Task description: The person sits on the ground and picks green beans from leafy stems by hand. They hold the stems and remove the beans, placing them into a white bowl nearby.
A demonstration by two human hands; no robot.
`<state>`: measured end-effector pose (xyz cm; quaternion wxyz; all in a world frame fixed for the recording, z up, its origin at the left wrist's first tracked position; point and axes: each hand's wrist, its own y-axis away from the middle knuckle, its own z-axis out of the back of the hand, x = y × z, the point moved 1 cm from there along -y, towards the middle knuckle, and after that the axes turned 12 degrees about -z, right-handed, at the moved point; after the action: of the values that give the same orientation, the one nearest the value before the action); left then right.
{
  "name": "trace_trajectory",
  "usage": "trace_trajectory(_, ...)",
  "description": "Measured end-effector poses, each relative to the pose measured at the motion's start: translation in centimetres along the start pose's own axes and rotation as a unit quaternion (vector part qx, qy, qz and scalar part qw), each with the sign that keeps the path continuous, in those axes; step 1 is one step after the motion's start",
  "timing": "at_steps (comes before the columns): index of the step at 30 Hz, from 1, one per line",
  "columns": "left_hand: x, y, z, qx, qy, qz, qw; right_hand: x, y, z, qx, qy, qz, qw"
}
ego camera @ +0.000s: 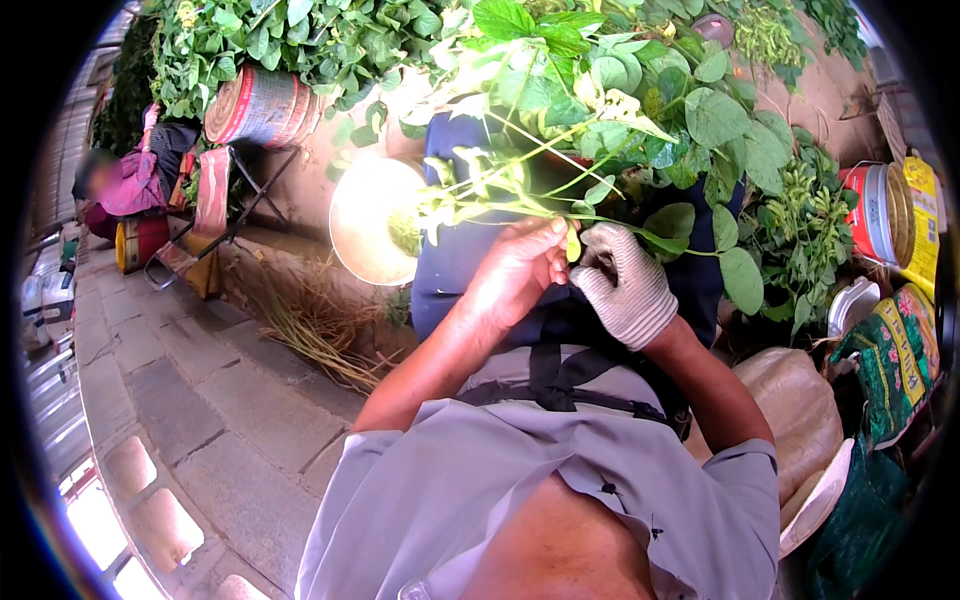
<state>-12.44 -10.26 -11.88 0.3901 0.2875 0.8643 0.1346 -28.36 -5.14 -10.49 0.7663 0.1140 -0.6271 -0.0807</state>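
A leafy bean plant (637,97) with green pods lies across my lap, its thin stems reaching over both hands. My bare left hand (525,259) pinches a green bean pod (573,244) between thumb and forefinger. Close beside it, my right hand (626,285) wears a pale ribbed knit glove; its fingers are curled near the stem, and whether they grip it cannot be told. To the left of my knees stands a white bowl or bucket (367,221) with green contents, partly washed out by bright light.
Cut leafy plants (322,45) are heaped ahead. A tin bucket (262,109) and a folding stool (214,199) stand at left, near a seated person (135,180). Dry stalks (315,322) lie by the paving. At right are another tin (877,214), more plants and sacks (889,367).
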Motion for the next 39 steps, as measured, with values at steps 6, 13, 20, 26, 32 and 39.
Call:
trace_trajectory(6,0.0,-0.2,-0.2,0.014,0.021,-0.007,1.0,-3.0,1.6,1.8,0.009,0.076,-0.077,0.994)
trace_trajectory(13,0.7,-0.2,0.4,0.002,0.026,-0.028,0.999,0.4,-0.9,-0.1,0.033,0.038,-0.007,0.999)
trace_trajectory(20,0.6,0.2,-0.3,-0.024,-0.074,-0.079,0.994,1.7,-1.7,-0.5,-0.026,0.146,0.067,0.987)
trace_trajectory(26,0.5,-0.1,0.2,-0.033,-0.012,-0.041,0.999,0.9,-1.0,0.0,0.092,0.001,-0.072,0.993)
trace_trajectory(32,0.9,-0.1,0.4,-0.024,0.018,-0.055,0.998,0.0,-1.3,-0.3,0.088,0.02,0.062,0.994)
trace_trajectory(39,-0.7,0.1,-0.4,0.068,0.042,0.008,0.997,0.8,-1.4,0.7,0.179,-0.191,-0.192,0.946)
